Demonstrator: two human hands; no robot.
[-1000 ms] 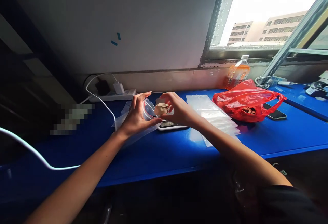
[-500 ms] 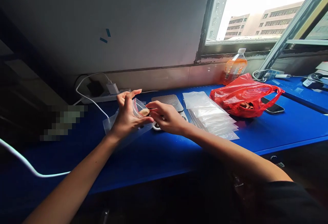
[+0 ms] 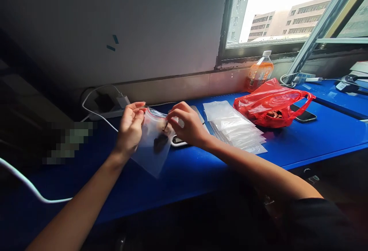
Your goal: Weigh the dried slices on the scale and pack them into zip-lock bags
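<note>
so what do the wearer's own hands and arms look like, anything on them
Both the left hand and right hand are ungloved, with no watch visible at either wrist. The forearms are bare as far as they show. A dark, apparently black sleeve begins near the right elbow; no left sleeve is in view.
</note>
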